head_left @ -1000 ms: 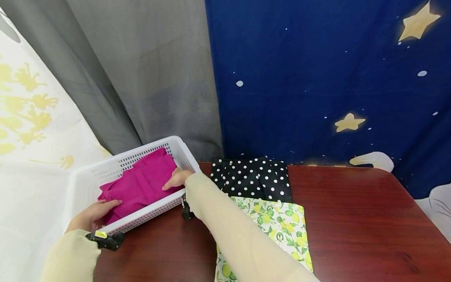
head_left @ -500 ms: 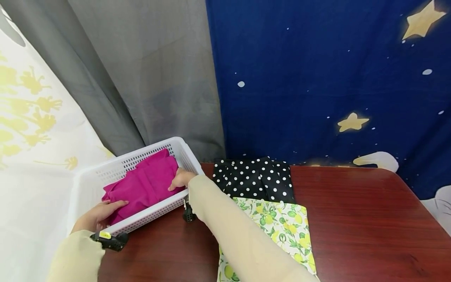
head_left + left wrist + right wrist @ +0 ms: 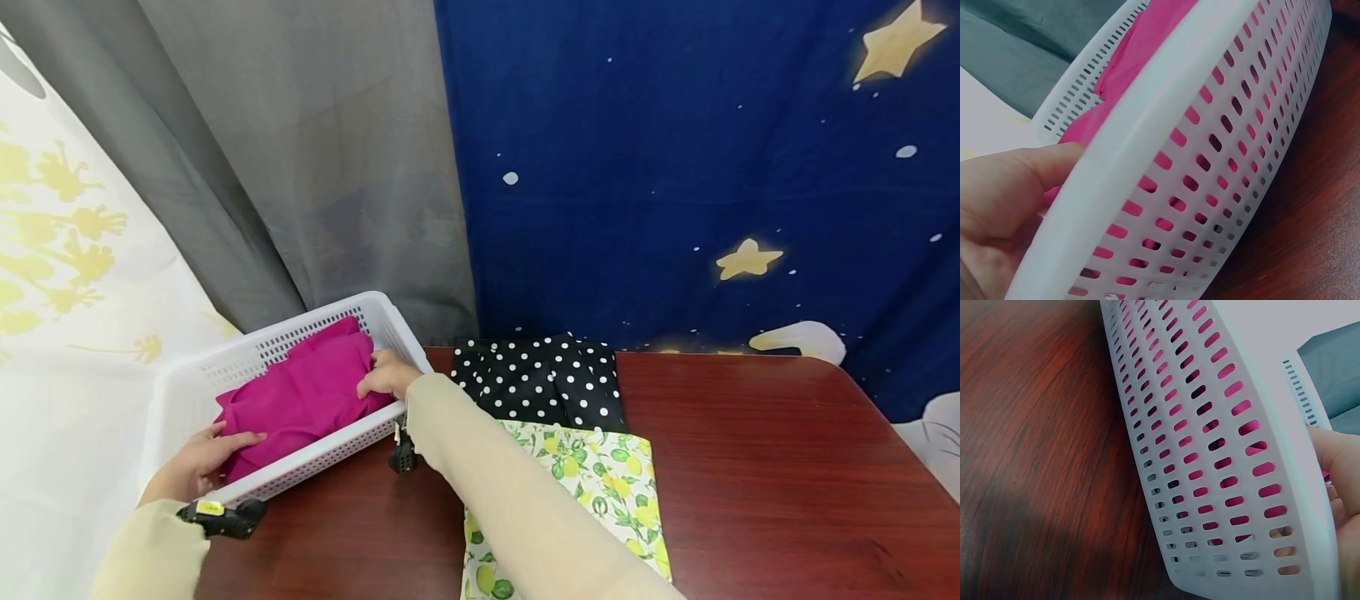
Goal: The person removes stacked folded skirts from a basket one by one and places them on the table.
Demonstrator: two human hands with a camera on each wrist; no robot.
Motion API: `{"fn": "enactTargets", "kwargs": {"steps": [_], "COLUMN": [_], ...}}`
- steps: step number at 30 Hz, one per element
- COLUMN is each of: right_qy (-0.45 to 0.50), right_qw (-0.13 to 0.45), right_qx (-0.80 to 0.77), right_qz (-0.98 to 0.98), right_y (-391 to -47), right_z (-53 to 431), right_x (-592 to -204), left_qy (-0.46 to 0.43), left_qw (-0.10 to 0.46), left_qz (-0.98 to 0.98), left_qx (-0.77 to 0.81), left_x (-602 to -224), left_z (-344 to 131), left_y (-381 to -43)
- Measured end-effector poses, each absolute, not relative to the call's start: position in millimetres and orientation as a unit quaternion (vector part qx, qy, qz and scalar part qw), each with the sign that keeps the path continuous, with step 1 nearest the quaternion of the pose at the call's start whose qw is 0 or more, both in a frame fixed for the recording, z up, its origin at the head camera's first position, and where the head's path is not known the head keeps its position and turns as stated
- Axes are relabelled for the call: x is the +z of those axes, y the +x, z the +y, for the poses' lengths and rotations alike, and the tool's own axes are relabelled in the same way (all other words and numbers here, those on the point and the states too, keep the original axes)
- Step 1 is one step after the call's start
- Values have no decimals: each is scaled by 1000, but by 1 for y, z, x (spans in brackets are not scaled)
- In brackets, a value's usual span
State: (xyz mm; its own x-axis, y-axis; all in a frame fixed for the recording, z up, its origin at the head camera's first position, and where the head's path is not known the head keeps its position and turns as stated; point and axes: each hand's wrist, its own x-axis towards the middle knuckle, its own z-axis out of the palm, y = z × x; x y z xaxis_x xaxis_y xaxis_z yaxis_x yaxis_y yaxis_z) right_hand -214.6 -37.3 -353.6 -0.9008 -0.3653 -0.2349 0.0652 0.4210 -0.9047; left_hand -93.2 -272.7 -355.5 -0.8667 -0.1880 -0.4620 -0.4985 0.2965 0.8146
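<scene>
A folded magenta cloth lies in a white perforated plastic basket at the left of the table. My left hand holds the cloth's near left end, thumb on top and the other fingers mostly hidden below. At the opposite end, my right hand grips the cloth with its thumb over the upper layer. In the left wrist view, the left thumb reaches behind the basket rim. Pink cloth shows through the basket's slots in both wrist views.
A black polka-dot cloth lies folded to the right of the basket. In front of it is a lemon-print cloth, partly covered by the right sleeve. Grey and blue curtains hang behind the brown table.
My left hand has shifted slightly left and toward me. My right thumb has moved slightly up along the magenta cloth, whose surface folds have changed a little. The basket stays in place.
</scene>
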Motion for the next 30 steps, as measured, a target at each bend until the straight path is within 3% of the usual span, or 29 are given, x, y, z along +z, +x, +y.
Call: {"fn": "enactTargets", "kwargs": {"steps": [18,30], "right_qy": [-119,-184], "right_qw": [172,146], "right_qx": [-563,-533], "right_qz": [800,812], "right_y": [-211,-210], "right_z": [-25,-5], "right_x": [-347,-313], "left_qy": [-159,-117], "left_qw": [36,-16], "left_qz": [756,726], "left_qx": [634,677], "left_x": [-352,-324], "left_z": [-270,-262], "left_y": [-84,-76]}}
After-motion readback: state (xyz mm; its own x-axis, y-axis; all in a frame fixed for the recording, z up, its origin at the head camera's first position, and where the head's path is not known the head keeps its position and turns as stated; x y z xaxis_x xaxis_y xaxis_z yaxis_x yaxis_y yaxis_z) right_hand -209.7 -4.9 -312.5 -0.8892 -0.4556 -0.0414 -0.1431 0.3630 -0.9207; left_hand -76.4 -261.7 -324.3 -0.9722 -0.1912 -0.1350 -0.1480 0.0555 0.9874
